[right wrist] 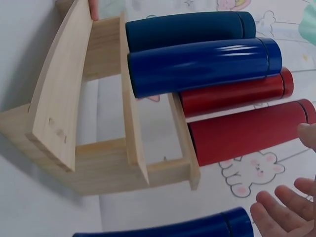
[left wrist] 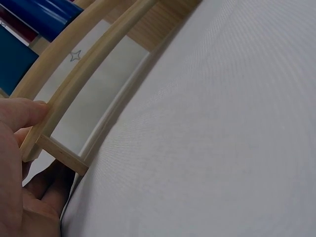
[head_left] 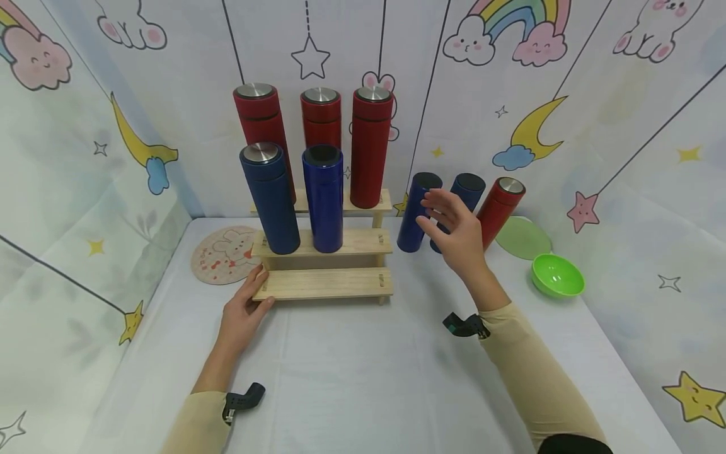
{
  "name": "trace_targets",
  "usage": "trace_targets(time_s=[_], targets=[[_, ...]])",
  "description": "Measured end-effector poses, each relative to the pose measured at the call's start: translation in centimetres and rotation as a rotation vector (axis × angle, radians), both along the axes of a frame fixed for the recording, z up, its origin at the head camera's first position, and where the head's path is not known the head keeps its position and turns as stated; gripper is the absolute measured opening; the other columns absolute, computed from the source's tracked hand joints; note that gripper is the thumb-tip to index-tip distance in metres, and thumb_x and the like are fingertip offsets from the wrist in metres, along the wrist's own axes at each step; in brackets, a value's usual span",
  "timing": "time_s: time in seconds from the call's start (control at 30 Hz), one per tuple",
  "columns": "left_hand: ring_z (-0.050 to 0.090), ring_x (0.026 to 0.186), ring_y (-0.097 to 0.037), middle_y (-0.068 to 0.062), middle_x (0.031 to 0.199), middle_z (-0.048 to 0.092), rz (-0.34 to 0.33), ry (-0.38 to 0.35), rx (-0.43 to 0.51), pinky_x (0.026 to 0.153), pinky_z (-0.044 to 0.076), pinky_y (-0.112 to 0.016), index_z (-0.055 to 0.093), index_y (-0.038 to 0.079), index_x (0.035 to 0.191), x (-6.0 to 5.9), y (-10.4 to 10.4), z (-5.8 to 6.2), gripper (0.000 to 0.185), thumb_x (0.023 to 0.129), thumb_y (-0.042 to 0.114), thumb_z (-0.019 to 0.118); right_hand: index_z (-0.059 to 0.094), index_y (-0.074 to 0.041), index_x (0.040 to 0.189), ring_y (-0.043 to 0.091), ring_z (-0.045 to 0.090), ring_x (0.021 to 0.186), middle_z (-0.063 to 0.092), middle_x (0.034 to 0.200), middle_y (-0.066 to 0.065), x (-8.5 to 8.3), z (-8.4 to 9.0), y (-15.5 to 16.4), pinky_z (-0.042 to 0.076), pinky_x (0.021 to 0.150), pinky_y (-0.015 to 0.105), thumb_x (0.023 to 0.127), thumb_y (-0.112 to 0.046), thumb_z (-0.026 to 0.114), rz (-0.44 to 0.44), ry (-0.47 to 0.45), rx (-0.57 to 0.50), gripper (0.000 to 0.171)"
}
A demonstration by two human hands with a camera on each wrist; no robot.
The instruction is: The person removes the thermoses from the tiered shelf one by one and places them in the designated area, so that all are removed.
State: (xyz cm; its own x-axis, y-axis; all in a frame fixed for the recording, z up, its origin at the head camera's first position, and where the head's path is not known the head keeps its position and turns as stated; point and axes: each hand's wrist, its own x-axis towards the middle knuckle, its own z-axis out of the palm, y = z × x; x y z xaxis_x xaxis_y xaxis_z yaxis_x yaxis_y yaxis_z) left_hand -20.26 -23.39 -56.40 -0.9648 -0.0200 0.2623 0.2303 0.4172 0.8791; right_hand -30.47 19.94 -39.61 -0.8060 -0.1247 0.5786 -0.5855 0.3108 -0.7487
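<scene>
A three-step wooden rack [head_left: 326, 284] stands mid-table. Three red flasks [head_left: 371, 148] are upright on its top step and two blue flasks [head_left: 323, 202] on the middle step; the bottom step is bare. My left hand [head_left: 249, 302] lies on the table and touches the bottom step's left corner, thumb [left wrist: 22, 116] against the step's end. My right hand [head_left: 439, 214] hovers with fingers [right wrist: 286, 212] spread, just in front of a blue flask [head_left: 413, 217] standing on the table right of the rack. It holds nothing.
Behind my right hand stand a second blue flask [head_left: 469, 186] and a red flask [head_left: 501, 205]. A green plate [head_left: 523, 238] and green bowl [head_left: 558, 275] sit at the right. A round rabbit coaster [head_left: 224, 255] lies left of the rack. Cartoon-printed cloth walls enclose the table.
</scene>
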Motion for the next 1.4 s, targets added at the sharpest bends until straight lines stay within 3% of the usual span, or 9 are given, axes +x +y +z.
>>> trace_targets(time_s=[0.3,0.5,0.9,1.07,1.4], targets=[[0.032,0.158,-0.040,-0.014,0.177,0.028,-0.003,-0.002,0.018,0.105,0.038,-0.005,0.049,0.002,0.162,0.0,0.0,0.1,0.062,0.106,0.012,0.073,0.058,0.002,0.149,0.035,0.065,0.133,0.066,0.144,0.019,-0.1,0.0,-2.0,0.051,0.112,0.054,0.098,0.005,0.077,0.043,-0.002,0.002,0.055],[0.033,0.158,-0.039,-0.013,0.177,0.028,-0.005,-0.010,0.014,0.105,0.038,-0.005,0.048,0.002,0.162,0.0,0.1,0.1,0.062,0.106,0.012,0.072,0.057,0.007,0.146,0.043,0.064,0.132,0.064,0.143,0.027,0.1,0.1,-3.2,0.048,0.112,0.062,0.097,0.008,0.077,0.052,-0.026,0.024,0.053],[0.033,0.157,-0.040,-0.016,0.176,0.028,-0.007,0.001,0.014,0.105,0.038,-0.005,0.048,0.002,0.162,0.0,-0.1,0.0,0.062,0.107,0.013,0.072,0.057,-0.008,0.152,0.027,0.065,0.134,0.066,0.147,0.009,-0.4,0.2,-4.2,0.051,0.113,0.049,0.099,-0.005,0.081,0.126,-0.050,0.013,0.058],[0.033,0.157,-0.040,-0.015,0.176,0.029,-0.002,0.004,0.017,0.104,0.038,-0.005,0.049,0.003,0.162,0.0,-0.1,-0.1,0.062,0.106,0.014,0.073,0.057,-0.009,0.152,0.024,0.064,0.134,0.066,0.148,0.006,-0.7,0.3,-4.6,0.051,0.113,0.043,0.100,-0.010,0.080,0.146,-0.061,0.017,0.057],[0.033,0.157,-0.040,-0.013,0.176,0.029,-0.009,0.008,0.020,0.104,0.039,-0.005,0.049,0.005,0.162,-0.1,-0.1,-0.2,0.062,0.106,0.014,0.073,0.056,-0.007,0.152,0.036,0.063,0.135,0.065,0.148,0.013,-1.1,0.4,-5.6,0.051,0.113,0.045,0.101,-0.008,0.078,0.180,-0.061,0.004,0.056]])
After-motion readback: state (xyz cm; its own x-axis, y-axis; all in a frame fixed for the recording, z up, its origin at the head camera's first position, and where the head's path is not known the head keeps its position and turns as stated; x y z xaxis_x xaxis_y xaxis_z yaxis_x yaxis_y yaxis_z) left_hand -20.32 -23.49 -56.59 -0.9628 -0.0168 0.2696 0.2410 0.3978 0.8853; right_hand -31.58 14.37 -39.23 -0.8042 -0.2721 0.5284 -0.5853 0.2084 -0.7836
